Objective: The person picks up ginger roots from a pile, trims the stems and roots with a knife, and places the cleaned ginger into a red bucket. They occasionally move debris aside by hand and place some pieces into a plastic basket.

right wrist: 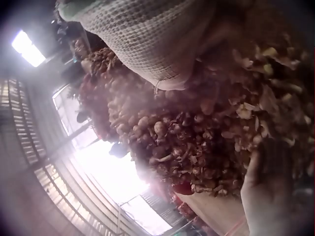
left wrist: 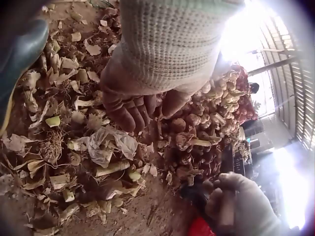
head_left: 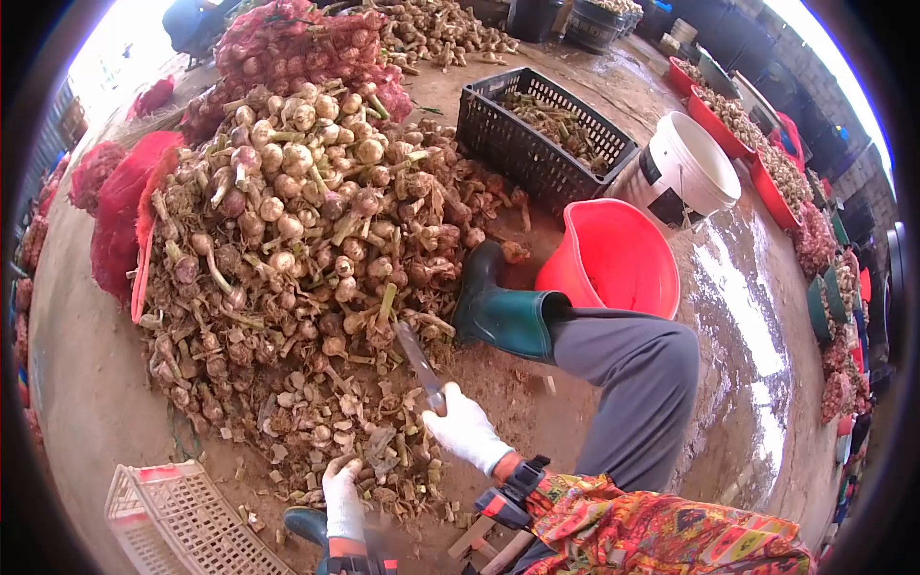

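Note:
My gloved right hand [head_left: 467, 426] grips a knife [head_left: 416, 355], its blade pointing up toward the garlic heap. The blade's tip overlaps the lower part of the garlic bulbs [head_left: 287, 225], which are piled with stems and roots on. My gloved left hand [head_left: 343, 498] hangs over the garlic trimmings [head_left: 321, 412] on the floor. In the left wrist view its bare-looking fingers [left wrist: 129, 114] droop loosely curled, with the thumb apart and nothing visible between them. A scrap of clear plastic [left wrist: 109, 146] lies among the cut stems below.
A red bucket [head_left: 613, 254] stands beyond the booted right leg [head_left: 513, 311]. Behind are a black crate [head_left: 537, 144] holding stems and a white bucket [head_left: 685, 168]. A pale plastic crate [head_left: 192, 517] lies at lower left. Red mesh sacks [head_left: 129, 216] flank the heap.

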`<action>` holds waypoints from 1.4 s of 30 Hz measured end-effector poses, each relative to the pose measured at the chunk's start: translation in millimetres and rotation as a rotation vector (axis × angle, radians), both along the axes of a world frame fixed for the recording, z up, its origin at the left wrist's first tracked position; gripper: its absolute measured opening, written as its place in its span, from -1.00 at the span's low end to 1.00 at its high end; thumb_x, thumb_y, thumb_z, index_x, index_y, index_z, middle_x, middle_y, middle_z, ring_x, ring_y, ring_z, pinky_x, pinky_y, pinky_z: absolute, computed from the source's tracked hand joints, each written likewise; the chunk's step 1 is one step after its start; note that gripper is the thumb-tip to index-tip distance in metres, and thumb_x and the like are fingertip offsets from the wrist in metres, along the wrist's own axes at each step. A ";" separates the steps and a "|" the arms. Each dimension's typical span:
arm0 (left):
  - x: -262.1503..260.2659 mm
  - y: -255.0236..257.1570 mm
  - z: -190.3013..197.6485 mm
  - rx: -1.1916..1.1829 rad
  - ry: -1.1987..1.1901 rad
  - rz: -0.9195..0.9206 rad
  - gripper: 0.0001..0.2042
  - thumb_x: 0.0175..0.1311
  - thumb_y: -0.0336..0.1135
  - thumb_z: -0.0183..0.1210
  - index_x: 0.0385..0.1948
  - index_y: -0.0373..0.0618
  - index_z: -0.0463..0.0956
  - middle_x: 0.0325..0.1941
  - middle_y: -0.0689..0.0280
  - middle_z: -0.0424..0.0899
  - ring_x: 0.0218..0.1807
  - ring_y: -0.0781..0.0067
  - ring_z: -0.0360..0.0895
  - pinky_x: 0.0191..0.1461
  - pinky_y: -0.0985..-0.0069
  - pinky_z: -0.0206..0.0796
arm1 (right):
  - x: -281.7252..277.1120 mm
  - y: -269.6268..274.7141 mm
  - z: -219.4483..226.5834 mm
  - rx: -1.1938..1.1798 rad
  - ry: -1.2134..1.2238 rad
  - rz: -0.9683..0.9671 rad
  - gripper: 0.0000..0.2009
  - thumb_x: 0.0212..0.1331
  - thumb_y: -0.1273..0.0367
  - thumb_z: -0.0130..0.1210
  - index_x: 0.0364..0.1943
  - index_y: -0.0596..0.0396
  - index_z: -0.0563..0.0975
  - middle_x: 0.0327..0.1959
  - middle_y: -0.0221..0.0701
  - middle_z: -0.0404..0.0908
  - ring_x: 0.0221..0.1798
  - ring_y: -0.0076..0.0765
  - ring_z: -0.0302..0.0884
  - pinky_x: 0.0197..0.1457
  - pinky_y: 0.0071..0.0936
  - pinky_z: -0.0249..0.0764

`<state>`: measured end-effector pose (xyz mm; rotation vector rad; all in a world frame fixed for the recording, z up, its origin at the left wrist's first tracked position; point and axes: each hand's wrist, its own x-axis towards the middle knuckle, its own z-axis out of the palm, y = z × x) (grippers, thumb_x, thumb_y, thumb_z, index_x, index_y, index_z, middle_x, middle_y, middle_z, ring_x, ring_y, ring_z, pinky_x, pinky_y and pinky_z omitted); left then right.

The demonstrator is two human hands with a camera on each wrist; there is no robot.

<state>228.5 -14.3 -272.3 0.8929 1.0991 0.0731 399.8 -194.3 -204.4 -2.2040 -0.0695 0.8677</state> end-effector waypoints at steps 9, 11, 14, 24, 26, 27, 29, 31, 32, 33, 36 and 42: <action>-1.9 -6.8 36.6 0.024 0.100 0.044 -0.71 0.23 -0.44 0.08 -0.02 -0.30 0.40 -0.21 0.13 0.57 -0.27 0.28 0.57 -0.16 0.40 0.45 | 111.1 71.5 -57.5 0.382 -0.170 0.007 -0.63 -0.06 0.27 0.20 -0.19 0.16 0.41 -0.14 -0.13 0.46 -0.05 -0.02 0.43 0.05 -0.25 0.35; -5.7 -5.5 29.7 0.023 0.092 0.083 -0.72 0.24 -0.48 0.06 -0.03 -0.33 0.39 -0.25 0.10 0.60 -0.31 0.25 0.60 -0.23 0.38 0.52 | 122.4 81.6 -68.0 0.360 -0.171 0.034 -0.64 -0.04 0.28 0.22 -0.20 0.17 0.40 -0.16 -0.16 0.45 -0.07 -0.08 0.42 0.03 -0.29 0.34; -11.0 -2.9 20.6 -0.041 0.071 0.111 -0.75 0.25 -0.45 0.06 -0.05 -0.30 0.40 -0.21 0.10 0.60 -0.31 0.26 0.59 -0.22 0.35 0.51 | 130.8 99.3 -85.1 0.451 -0.111 0.030 -0.65 -0.05 0.30 0.22 -0.22 0.19 0.40 -0.29 -0.24 0.48 -0.21 -0.20 0.46 -0.08 -0.35 0.40; 11.4 -4.7 36.7 -0.434 -0.171 0.431 -0.27 0.24 0.25 0.00 0.19 -0.26 0.21 0.18 -0.04 0.38 0.24 0.02 0.31 0.29 0.09 0.15 | 5.3 99.4 -6.1 0.588 0.141 0.502 -0.81 -0.02 0.35 0.12 -0.40 0.10 0.38 -0.42 -0.35 0.41 -0.37 -0.38 0.35 -0.28 -0.33 0.37; 8.9 -5.8 24.1 -0.351 -0.424 0.535 -0.57 0.26 0.04 0.07 -0.15 -0.20 0.44 -0.12 0.18 0.58 -0.06 0.24 0.52 -0.01 0.17 0.40 | -24.8 85.2 1.7 0.654 0.048 0.716 -0.80 -0.02 0.35 0.10 -0.35 0.11 0.38 -0.40 -0.32 0.43 -0.35 -0.30 0.38 -0.24 -0.34 0.39; 7.8 -3.9 22.4 -0.307 -0.434 0.578 -0.67 0.26 -0.04 0.10 -0.25 -0.16 0.48 -0.22 0.25 0.62 -0.16 0.30 0.56 -0.12 0.19 0.45 | -35.5 80.3 8.6 0.692 0.003 0.796 -0.79 -0.02 0.35 0.09 -0.31 0.12 0.40 -0.38 -0.30 0.45 -0.32 -0.26 0.42 -0.22 -0.33 0.40; -14.7 1.6 33.5 -0.249 -0.508 0.378 -0.73 0.24 -0.18 0.14 -0.19 -0.18 0.48 -0.21 0.22 0.62 -0.16 0.27 0.56 -0.07 0.31 0.47 | -41.6 64.8 27.5 0.697 -0.017 0.795 -0.71 -0.09 0.34 0.08 -0.23 0.17 0.45 -0.31 -0.17 0.49 -0.15 -0.09 0.50 -0.07 -0.24 0.42; -14.3 5.7 45.4 -0.186 -0.474 0.494 -0.86 0.20 -0.45 0.17 -0.23 -0.14 0.46 -0.31 0.30 0.57 -0.26 0.41 0.56 -0.15 0.41 0.51 | -34.7 50.1 55.5 0.573 -0.023 0.792 -0.60 -0.04 0.30 0.07 -0.06 0.15 0.46 -0.18 -0.12 0.54 -0.12 0.00 0.52 -0.05 -0.20 0.45; -10.9 0.0 72.2 -0.033 -0.525 0.503 -0.78 0.14 -0.55 0.19 -0.17 -0.17 0.47 -0.28 0.31 0.58 -0.22 0.42 0.56 -0.10 0.42 0.50 | -31.6 40.1 72.7 0.463 -0.053 0.730 -0.60 -0.03 0.29 0.05 -0.06 0.16 0.46 -0.17 -0.11 0.55 -0.09 -0.01 0.52 -0.04 -0.20 0.45; -10.1 0.9 81.0 0.161 -0.547 0.519 -0.62 0.10 -0.60 0.21 -0.01 -0.14 0.43 -0.24 0.32 0.59 -0.16 0.40 0.56 -0.03 0.39 0.48 | -31.1 30.4 80.3 0.485 -0.155 0.687 -0.64 -0.01 0.30 0.03 -0.09 0.14 0.46 -0.25 -0.14 0.56 -0.18 0.00 0.55 -0.10 -0.20 0.47; -11.8 -2.9 129.5 0.284 -0.455 0.340 -0.37 0.08 -0.62 0.22 0.23 -0.02 0.21 -0.08 0.33 0.55 -0.10 0.41 0.54 0.00 0.37 0.47 | -37.5 4.7 109.9 0.384 -0.229 0.571 -0.78 0.03 0.28 0.07 -0.29 0.09 0.43 -0.45 -0.16 0.55 -0.39 0.03 0.56 -0.30 -0.18 0.47; -27.5 -54.6 176.1 0.332 -0.359 0.038 -0.73 0.36 -0.36 0.01 0.06 -0.03 0.28 -0.14 0.23 0.52 -0.21 0.33 0.57 -0.16 0.36 0.57 | -71.9 -27.0 111.9 0.377 -0.232 0.630 -0.79 0.08 0.24 0.12 -0.34 0.03 0.41 -0.52 -0.22 0.56 -0.38 0.05 0.56 -0.31 -0.17 0.46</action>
